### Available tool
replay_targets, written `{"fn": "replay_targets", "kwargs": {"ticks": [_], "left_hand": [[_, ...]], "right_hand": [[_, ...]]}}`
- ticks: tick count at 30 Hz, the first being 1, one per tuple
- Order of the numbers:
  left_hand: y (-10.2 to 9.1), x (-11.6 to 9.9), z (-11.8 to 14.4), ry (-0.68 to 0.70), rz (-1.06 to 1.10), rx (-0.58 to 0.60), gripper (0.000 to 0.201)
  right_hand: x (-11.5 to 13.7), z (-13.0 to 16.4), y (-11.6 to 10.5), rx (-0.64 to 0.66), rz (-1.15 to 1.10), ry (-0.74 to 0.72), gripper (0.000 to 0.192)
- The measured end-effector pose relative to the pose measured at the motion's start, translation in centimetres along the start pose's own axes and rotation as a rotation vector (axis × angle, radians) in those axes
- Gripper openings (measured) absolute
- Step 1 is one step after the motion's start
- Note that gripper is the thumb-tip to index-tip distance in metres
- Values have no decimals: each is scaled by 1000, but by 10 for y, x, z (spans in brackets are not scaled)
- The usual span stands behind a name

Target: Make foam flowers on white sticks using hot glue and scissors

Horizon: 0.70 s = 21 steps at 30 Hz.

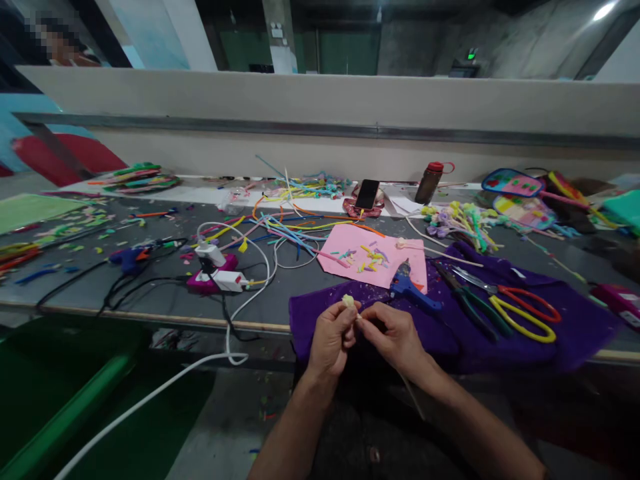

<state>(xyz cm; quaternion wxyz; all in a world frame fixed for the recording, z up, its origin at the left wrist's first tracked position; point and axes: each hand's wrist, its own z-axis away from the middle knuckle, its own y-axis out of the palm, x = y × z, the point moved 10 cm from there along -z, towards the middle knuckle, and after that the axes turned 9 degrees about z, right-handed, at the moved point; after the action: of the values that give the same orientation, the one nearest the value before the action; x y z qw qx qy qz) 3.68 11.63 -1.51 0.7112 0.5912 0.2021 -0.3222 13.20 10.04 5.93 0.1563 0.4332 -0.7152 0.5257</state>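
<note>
At the near edge of the table, over a purple cloth (pixel 525 333), the left hand (pixel 331 340) is pinching a small pale yellow fuzzy bit (pixel 348 301) between its thumb and fingers, holding it up at the fingertips. The right hand (pixel 393 335) is sitting just beside it, with its fingers curled in and touching the same bit from the other side. A thin pale stick (pixel 413 398) is running down under the right wrist, but how it is joined to the bit is too small to tell.

Just behind the hands, a blue glue gun (pixel 413 290) is lying on the cloth. To the right of it, dark pliers (pixel 467 300) and yellow and red scissors (pixel 520 312) are lying side by side. A pink sheet (pixel 367 257) with tiny colored snips on it is lying behind the glue gun. Farther back, a black phone (pixel 367 193) is leaning near a brown bottle (pixel 429 181) with a red cap. On the left, a white power strip (pixel 220 273) with cables is lying on the grey table (pixel 150 293).
</note>
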Motion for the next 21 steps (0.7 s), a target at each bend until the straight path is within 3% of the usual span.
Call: {"fn": "replay_targets", "kwargs": {"ticks": [10, 18, 21], "left_hand": [[1, -3, 2, 57, -47, -6, 25], [22, -2, 11, 30, -76, 156, 39], [23, 5, 8, -29, -66, 163, 32]], "right_hand": [[-2, 5, 2, 0, -21, -30, 16], [-10, 3, -11, -37, -104, 18, 20], [-16, 3, -14, -35, -167, 52, 22]]}}
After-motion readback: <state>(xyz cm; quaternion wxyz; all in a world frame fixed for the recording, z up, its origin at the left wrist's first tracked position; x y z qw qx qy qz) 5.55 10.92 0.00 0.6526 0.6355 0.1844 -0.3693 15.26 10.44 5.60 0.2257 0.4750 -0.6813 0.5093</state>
